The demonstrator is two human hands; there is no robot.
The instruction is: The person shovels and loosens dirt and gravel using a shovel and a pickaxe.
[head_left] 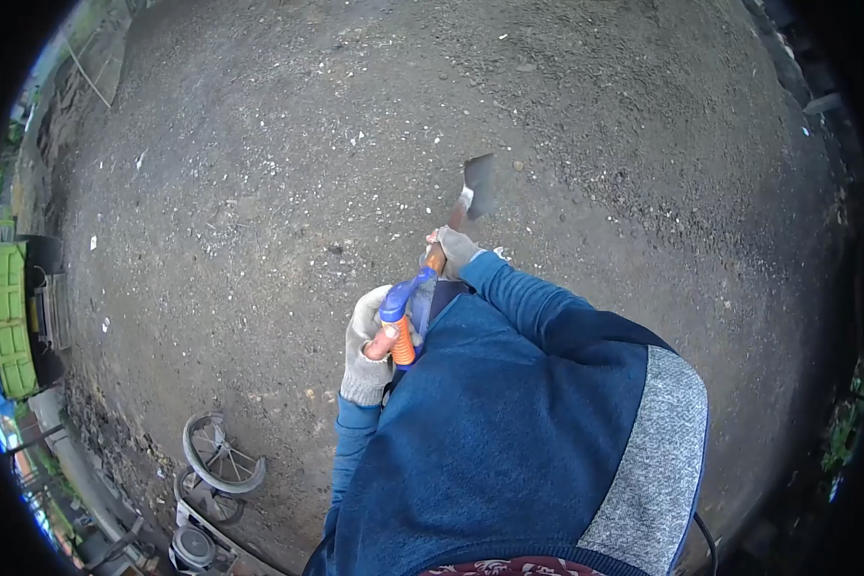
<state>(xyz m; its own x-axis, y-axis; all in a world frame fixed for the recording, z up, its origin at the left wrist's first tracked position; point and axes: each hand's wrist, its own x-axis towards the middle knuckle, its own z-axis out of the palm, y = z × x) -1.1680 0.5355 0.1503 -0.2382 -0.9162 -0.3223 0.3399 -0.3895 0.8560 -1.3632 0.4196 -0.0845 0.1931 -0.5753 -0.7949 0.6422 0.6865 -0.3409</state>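
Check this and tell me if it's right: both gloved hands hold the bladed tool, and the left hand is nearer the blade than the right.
Wrong hand: the head view shows the right hand nearer the blade, with the left hand back at the orange handle. Both gloved hands do hold the tool.

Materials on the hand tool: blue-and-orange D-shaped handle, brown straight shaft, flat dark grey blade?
Blue-and-orange handle: likely moulded plastic; bright solid colours, ribbed orange grip.
Brown shaft: wood or rusty metal, can't tell; matt brown, only short stretches show.
Dark grey blade: probably metal sheet; thin, flat, straight-edged, but blurred, so finish unclear.
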